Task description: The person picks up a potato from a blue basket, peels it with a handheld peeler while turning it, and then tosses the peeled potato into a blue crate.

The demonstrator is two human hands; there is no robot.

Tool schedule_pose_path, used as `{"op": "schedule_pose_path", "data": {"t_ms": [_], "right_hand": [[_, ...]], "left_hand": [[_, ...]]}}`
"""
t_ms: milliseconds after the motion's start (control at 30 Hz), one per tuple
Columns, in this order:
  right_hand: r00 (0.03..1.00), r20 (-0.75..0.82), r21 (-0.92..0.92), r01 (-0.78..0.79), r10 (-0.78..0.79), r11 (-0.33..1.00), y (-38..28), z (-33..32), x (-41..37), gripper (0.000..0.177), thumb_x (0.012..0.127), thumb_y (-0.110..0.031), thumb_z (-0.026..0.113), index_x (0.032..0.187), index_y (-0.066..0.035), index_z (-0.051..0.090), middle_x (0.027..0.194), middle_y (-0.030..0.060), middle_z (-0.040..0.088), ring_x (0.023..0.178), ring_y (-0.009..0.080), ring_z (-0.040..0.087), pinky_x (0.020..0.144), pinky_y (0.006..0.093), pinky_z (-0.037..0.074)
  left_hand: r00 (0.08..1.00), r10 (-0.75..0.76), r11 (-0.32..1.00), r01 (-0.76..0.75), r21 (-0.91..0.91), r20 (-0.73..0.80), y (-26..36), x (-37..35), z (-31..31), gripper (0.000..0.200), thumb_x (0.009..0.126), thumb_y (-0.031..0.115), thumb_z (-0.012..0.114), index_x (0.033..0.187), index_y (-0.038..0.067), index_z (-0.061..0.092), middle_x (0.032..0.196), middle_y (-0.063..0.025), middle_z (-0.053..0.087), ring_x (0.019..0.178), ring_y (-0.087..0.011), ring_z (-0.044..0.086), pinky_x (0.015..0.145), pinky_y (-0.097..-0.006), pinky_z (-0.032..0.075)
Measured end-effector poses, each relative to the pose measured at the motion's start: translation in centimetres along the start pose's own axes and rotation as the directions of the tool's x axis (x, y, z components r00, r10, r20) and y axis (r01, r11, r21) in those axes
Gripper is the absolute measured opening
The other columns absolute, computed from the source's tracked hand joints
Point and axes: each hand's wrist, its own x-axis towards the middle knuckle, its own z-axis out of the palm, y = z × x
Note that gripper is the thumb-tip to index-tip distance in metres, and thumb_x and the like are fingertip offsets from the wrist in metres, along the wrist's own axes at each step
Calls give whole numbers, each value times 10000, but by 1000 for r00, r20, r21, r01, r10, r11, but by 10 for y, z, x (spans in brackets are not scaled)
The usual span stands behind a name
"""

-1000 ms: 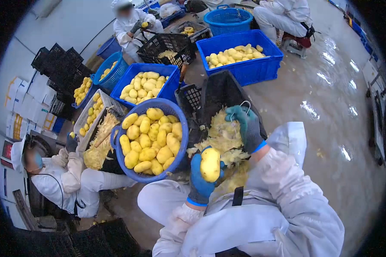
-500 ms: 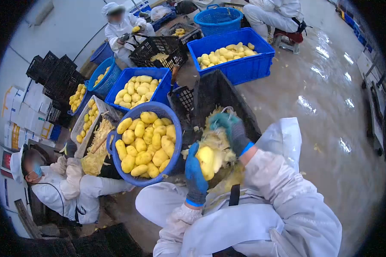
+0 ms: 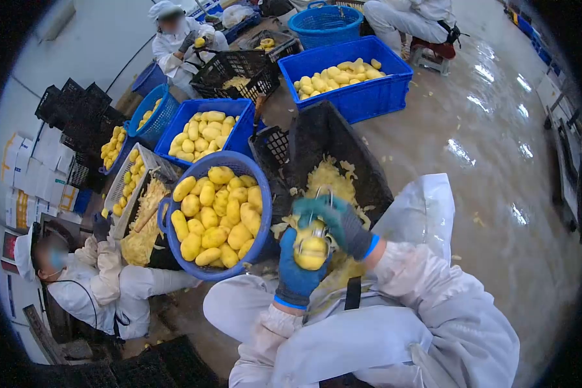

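Now my right hand [image 3: 343,223] has come from over the black bin [image 3: 376,184] to my left hand [image 3: 299,268], bringing the metal peeler [image 3: 330,242] over the potato [image 3: 310,254]; a second earlier, tool and tuber were well apart. I judge that a peeling stroke is at hand or under way, although my glove hides the blade's exact contact. The potato lies above my lap, near the bin's near edge and beyond the right rim of the blue basket [image 3: 265,213]. My left fingers are wrapped about its side and underside; my right fingers are curled around the peeler, their tips partly concealed. Materials: the potato is rounded, smooth and pale yellow, with a moist-looking sheen; the peeler is a shiny, narrow metal frame. Both gloves show a blue-green coating on the fingers and grey fabric nearer the wrist. Thin, limp, irregular peelings [image 3: 333,178] form a ragged heap towards the bin's near edge, against dark, dull walls. The basket, round and rigid-looking, holds oval, faintly glossy potatoes [image 3: 213,213], heaped near its rim.
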Motion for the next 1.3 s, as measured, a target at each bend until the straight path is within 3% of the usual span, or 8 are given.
{"op": "schedule_pose_path", "data": {"t_ms": [133, 200, 400, 467, 1000, 1100, 1167, 1300], "right_hand": [[989, -38, 122, 145, -141, 982, -12, -33, 41, 261, 970, -132, 459, 1051, -5, 672, 860, 64, 661, 808, 170, 648, 757, 301, 509], [958, 102, -310, 288, -270, 906, -22, -21, 13, 267, 973, -140, 457, 1062, -12, 673, 875, 65, 665, 815, 175, 648, 778, 302, 507], [985, -173, 232, 14, 27, 973, 12, -67, 42, 324, 958, -223, 511, 1114, 26, 647, 880, 72, 662, 823, 145, 622, 778, 288, 496], [944, 143, -389, 330, -297, 860, -6, -41, 20, 333, 973, -234, 499, 1137, 22, 635, 890, 79, 663, 831, 151, 629, 806, 284, 499], [998, -6, -33, 65, -65, 997, 10, -56, 33, 298, 972, -229, 504, 1061, 4, 667, 1012, 68, 676, 872, 139, 632, 830, 308, 502], [992, 124, 19, 2, -4, 1000, 17, -8, 3, 271, 914, -225, 596, 1059, -6, 663, 925, 59, 674, 848, 135, 629, 837, 314, 507], [955, 98, -332, 297, -281, 895, 3, -40, 21, 331, 872, -206, 642, 1137, -8, 640, 999, 68, 673, 852, 140, 626, 851, 309, 493], [916, 245, -231, 372, -316, 899, 6, -34, 17, 373, 810, -160, 691, 1154, -28, 630, 1067, 70, 651, 868, 163, 629, 849, 315, 492]], "left_hand": [[899, -423, 485, 329, -810, 112, 16, 7, 2, 498, 768, -19, 746, 1179, -4, 466, 1108, -133, 591, 984, -232, 612, 855, -324, 512], [898, -430, 488, 318, -813, 93, 13, 10, 5, 490, 768, -17, 750, 1170, -5, 470, 1113, -137, 593, 985, -228, 615, 856, -325, 514], [928, -371, 662, 293, -690, 39, 1, 3, 3, 486, 776, -9, 751, 1185, 10, 489, 1126, -129, 589, 985, -219, 606, 854, -339, 516], [922, -381, 591, 295, -751, 63, 1, 4, 1, 479, 791, -6, 737, 1201, 14, 491, 1129, -127, 589, 981, -216, 607, 860, -335, 517], [944, -325, 716, 285, -638, 58, 3, 9, 8, 262, 993, 205, 473, 1194, 40, 511, 1131, -96, 602, 1005, -195, 604, 860, -320, 526], [905, -347, 439, 390, -810, 248, -30, 22, -5, 265, 972, 177, 525, 1188, 24, 514, 1121, -97, 604, 1016, -211, 603, 861, -344, 538], [993, -111, 976, 101, -193, -43, -12, 10, 12, 262, 945, 113, 561, 1184, 16, 516, 1118, -102, 605, 1009, -206, 604, 848, -350, 542], [958, -287, 830, 261, -494, 23, -14, 19, 4, 350, 885, -23, 603, 1212, 18, 488, 1110, -120, 602, 1012, -215, 606, 854, -370, 542]]}}
